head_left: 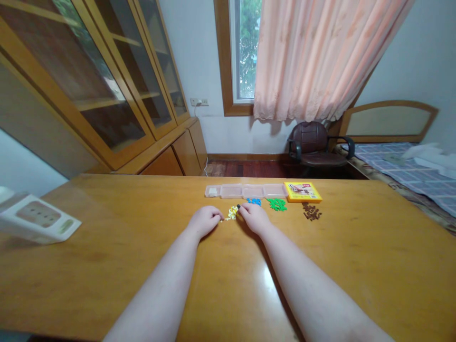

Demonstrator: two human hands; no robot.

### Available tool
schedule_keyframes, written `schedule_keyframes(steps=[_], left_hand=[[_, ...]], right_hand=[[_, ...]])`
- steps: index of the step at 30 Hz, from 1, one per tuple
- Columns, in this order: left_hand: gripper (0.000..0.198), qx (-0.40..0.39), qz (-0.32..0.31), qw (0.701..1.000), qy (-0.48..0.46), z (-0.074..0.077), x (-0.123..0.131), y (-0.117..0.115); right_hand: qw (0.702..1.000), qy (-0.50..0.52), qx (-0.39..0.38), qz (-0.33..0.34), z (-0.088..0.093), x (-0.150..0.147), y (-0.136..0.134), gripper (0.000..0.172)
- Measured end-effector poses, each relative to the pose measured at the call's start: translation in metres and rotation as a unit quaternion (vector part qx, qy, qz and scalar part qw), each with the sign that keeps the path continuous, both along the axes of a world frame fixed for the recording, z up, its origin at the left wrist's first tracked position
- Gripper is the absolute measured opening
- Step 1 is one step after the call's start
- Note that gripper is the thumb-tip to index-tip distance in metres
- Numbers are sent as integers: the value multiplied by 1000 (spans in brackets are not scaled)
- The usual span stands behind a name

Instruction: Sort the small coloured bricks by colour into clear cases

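Observation:
A small pile of white and yellow pieces (232, 213) lies on the table between my two hands. My left hand (205, 221) rests at the pile's left side, fingers pressed together; what they hold, if anything, is too small to tell. On the pile's right side, my right hand (253, 217) is closed in a pinch, with a small dark piece (239, 206) at its fingertips. Blue pieces (254, 202) lie just beyond my right hand. Green pieces (277, 204) and brown pieces (312, 212) form separate piles farther right.
Behind the piles stands a clear compartment tray (231, 191) with something whitish in its left section. A yellow box (302, 192) touches its right end. A white container (37, 218) is at the table's left. Beyond the table (142, 199) is a chair (315, 145).

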State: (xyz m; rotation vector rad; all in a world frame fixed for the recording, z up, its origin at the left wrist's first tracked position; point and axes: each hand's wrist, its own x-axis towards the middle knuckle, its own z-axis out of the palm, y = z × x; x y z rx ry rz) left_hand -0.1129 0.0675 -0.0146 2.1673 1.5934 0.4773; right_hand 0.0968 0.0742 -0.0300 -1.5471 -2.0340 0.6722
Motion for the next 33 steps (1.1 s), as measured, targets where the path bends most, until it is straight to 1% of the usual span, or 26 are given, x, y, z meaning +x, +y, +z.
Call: schedule_keyframes(steps=[7,8,9,12,13,19,21,24,27,30,33], left_hand=[[33,-1,66,998,-7,-5,-2,4],[33,1,65,998,-9,-4,-1,3],[33,1,54,998,-10,-4,-1,2],[33,-2,-6,1000,-1,-2,2,0],[32,-3,-13,1000,6,-2,3,-1],[36,-4,37,999,3,-7,1,3],[37,1,41,999,-7,-8,1,3],[38,7,11,1000,-21,-7,4,1],[38,6,-21,1000,-10,-6,6,-1],[36,4,-26,1000,4,-7,7,0],[36,2,-21,1000,4,-7,6,0]], right_hand=[[1000,-9,-5,-8,1,0,1,42],[1000,-8,-6,-8,2,-1,1,41],[1000,-6,-7,-7,2,-1,1,41],[1000,-4,-7,0,3,-1,1,39],[1000,-5,-6,0,3,-1,0,39],[1000,-23,-7,10,5,-1,-3,42],[1000,-29,-8,10,4,-1,-3,43],[999,-28,-17,0,3,-1,-2,44],[999,-24,-25,-2,3,-1,-1,44],[999,-30,-23,4,3,-1,0,48],[999,-39,-26,-4,2,-1,0,50]])
